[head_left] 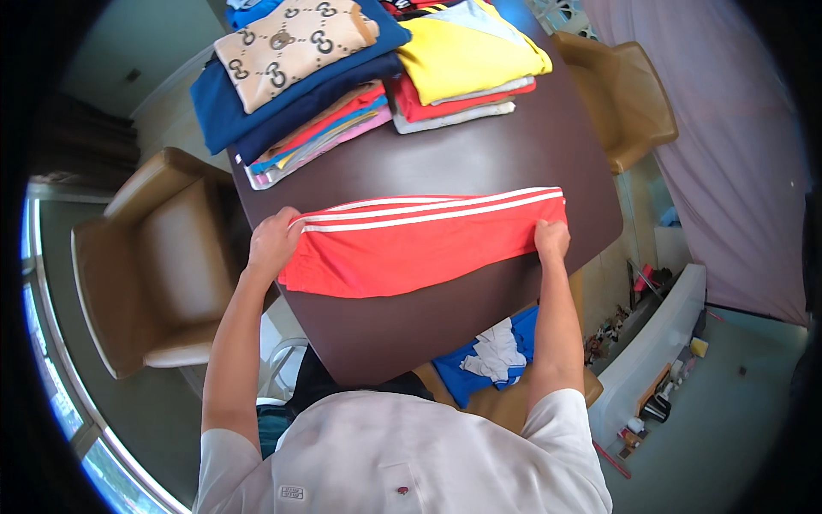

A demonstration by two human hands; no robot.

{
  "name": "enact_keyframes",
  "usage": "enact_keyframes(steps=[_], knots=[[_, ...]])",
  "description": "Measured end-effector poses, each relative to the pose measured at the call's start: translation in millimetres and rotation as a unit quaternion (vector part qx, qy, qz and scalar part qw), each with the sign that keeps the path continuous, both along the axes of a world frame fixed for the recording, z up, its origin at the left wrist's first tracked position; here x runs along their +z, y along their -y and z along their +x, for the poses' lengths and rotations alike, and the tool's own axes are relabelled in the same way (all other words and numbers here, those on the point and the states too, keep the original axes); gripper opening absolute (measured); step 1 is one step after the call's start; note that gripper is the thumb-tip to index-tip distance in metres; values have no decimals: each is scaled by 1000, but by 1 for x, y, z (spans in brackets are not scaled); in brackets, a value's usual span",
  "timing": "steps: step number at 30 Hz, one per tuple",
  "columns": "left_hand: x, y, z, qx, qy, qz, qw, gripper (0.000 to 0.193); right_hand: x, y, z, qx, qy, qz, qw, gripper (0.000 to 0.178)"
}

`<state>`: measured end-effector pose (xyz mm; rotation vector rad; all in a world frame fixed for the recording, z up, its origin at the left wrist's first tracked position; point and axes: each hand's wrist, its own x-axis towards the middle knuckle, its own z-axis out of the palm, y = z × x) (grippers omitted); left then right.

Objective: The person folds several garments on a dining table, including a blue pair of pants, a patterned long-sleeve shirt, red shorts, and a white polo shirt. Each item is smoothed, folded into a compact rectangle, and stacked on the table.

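A red garment with white stripes is stretched lengthwise across the near part of the dark table, its stripes along the far edge. It looks like folded sports trousers or shorts; I cannot tell which. My left hand pinches its left end near the upper corner. At the right end my right hand is closed on the edge, thumb on top. The cloth is fairly flat between both hands, with its lower edge curving a little.
Beyond it on the table stand a tall pile of folded clothes and a lower pile with yellow on top. Brown armchairs flank the table. Blue and white clothes lie on a chair close to me.
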<state>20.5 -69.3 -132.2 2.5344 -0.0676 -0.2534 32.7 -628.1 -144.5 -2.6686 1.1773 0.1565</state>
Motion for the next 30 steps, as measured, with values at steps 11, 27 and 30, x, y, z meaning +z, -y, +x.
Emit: enact_keyframes(steps=[11, 27, 30], knots=[[1, 9, 9, 25, -37, 28, 999, 25, 34, 2, -26, 20, 88, -103, 991, 30], [-18, 2, -9, 35, 32, 83, 995, 34, -9, -92, -58, 278, -13, -17, 960, 86], [-9, -1, -15, 46, -22, 10, 999, 35, 1, -92, -54, 251, -39, -14, 967, 86]])
